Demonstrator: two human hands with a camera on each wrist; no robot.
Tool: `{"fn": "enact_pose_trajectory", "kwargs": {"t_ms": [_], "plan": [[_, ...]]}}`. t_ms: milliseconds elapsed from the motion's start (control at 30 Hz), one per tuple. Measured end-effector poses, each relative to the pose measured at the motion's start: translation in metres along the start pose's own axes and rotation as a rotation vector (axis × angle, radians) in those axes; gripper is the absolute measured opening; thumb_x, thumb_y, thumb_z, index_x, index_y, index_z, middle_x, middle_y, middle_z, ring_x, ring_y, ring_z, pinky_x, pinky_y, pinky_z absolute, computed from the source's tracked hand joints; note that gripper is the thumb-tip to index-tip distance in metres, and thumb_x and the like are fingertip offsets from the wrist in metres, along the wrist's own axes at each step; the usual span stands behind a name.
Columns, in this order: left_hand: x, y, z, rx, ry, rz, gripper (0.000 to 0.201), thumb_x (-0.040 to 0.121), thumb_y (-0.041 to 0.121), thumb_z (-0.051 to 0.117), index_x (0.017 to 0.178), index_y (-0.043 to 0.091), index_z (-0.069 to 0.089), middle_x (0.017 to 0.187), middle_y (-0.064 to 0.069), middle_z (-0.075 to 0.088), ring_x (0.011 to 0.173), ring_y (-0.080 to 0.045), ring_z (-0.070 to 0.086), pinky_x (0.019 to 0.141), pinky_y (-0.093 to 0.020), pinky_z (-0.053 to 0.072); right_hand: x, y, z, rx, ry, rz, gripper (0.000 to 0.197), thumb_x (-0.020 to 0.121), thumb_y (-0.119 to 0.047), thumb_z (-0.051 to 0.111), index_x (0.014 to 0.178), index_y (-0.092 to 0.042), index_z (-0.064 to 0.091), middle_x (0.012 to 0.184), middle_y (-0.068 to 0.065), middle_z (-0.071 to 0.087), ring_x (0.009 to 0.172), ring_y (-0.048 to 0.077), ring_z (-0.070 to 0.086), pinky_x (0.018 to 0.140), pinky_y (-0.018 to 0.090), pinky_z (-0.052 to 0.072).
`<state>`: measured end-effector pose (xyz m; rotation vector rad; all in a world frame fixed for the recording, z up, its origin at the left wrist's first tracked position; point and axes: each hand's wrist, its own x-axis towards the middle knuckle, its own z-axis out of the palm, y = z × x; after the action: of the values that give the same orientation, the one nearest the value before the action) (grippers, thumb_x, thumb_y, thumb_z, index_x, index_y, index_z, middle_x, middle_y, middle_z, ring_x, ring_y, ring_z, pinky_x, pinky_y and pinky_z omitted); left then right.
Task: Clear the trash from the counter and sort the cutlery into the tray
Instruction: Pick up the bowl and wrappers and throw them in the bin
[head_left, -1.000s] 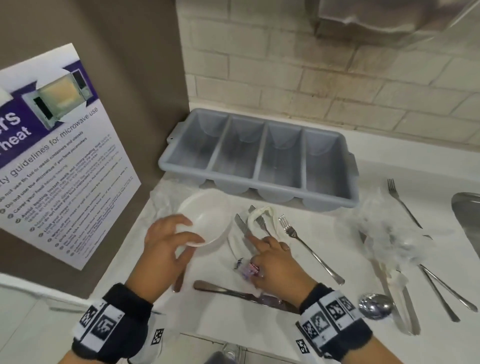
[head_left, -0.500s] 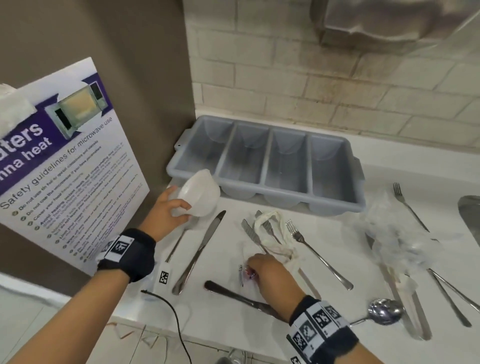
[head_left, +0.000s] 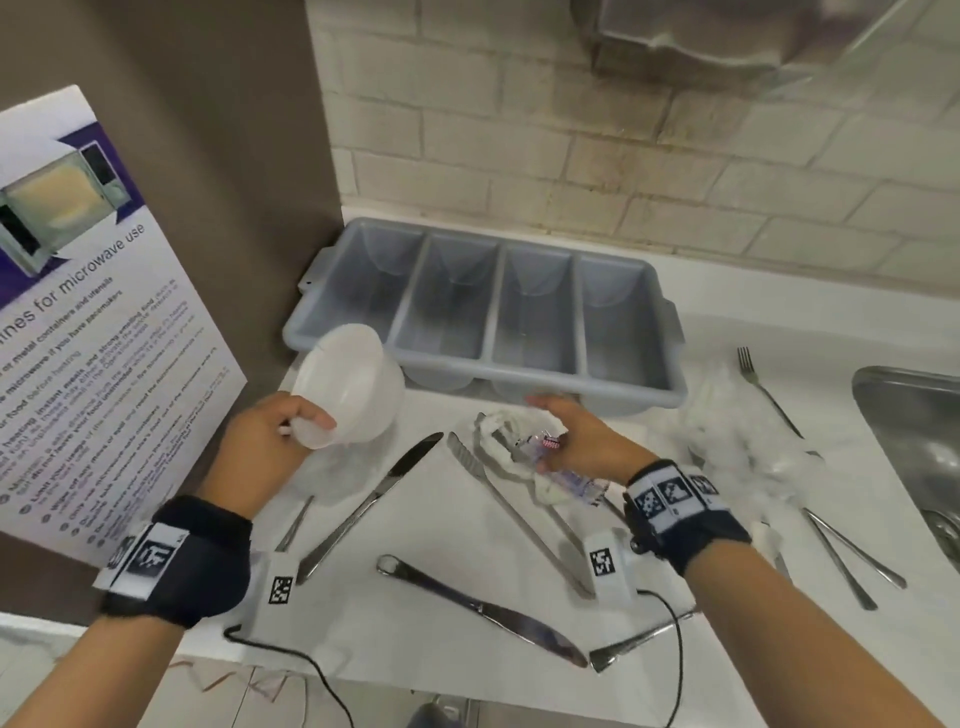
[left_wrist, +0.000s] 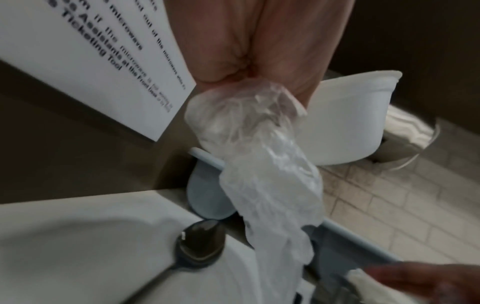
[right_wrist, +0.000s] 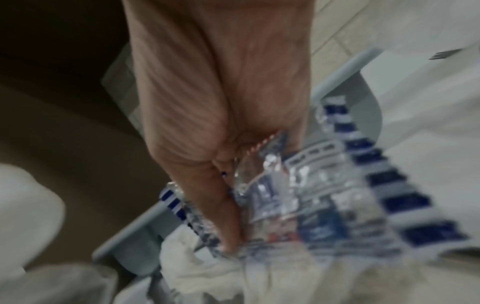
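Four tray (head_left: 670, 387) compartments bare; left hand (head_left: 262, 441) holds bowl (head_left: 348, 384)

To your left, a microwave safety poster (head_left: 93, 322) leans on the brown wall (head_left: 208, 130); steel sink (head_left: 914, 441) at your right; tiled backsplash (head_left: 571, 156) behind.

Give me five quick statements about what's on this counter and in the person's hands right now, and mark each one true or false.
1. The left hand holds a white bowl. True.
2. The grey tray already holds forks. False: all four compartments show nothing in them.
3. The right hand holds a clear printed wrapper. True.
4. Every knife lies inside the tray. False: a knife lies on the counter near the front edge.
5. The left hand also grips clear plastic film along with the bowl. True.
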<state>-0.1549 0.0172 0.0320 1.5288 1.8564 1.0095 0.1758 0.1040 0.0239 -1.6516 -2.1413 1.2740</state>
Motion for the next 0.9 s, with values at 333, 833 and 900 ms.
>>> {"fn": "enact_pose_trajectory", "kwargs": {"t_ms": [333,833,900], "plan": [[-0.029,0.027,0.002,-0.134,0.028,0.129,0.055,0.074,-0.017,0.06,0.064,0.036,0.064,0.087,0.021,0.064,0.09,0.021,0.053,0.068,0.003,0.045,0.031,-0.006,0.024,-0.331,-0.032,0.026,0.048,0.077,0.01,0.055,0.119,-0.014,0.058,0.126,0.008,0.052,0.101,0.031,0.061,0.083,0.038,0.057],[-0.052,0.179,0.099,-0.28,-0.304,0.45,0.074,0.07,-0.021,0.061,0.065,0.053,0.062,0.082,0.031,0.062,0.082,0.009,0.058,0.067,0.001,0.042,-0.224,0.057,-0.055,0.761,0.92,0.042,0.031,0.077,0.017,0.06,0.096,-0.007,0.067,0.062,-0.018,0.074,0.062,-0.005,0.068,0.055,0.01,0.053],[-0.073,0.207,0.139,-0.305,-0.421,0.501,0.073,0.07,-0.02,0.063,0.065,0.052,0.063,0.081,0.03,0.063,0.081,0.011,0.058,0.067,0.001,0.041,-0.286,0.095,-0.048,0.821,1.071,0.133,0.028,0.079,0.017,0.057,0.096,-0.003,0.066,0.059,-0.017,0.073,0.058,-0.004,0.067,0.051,0.009,0.052]]}}
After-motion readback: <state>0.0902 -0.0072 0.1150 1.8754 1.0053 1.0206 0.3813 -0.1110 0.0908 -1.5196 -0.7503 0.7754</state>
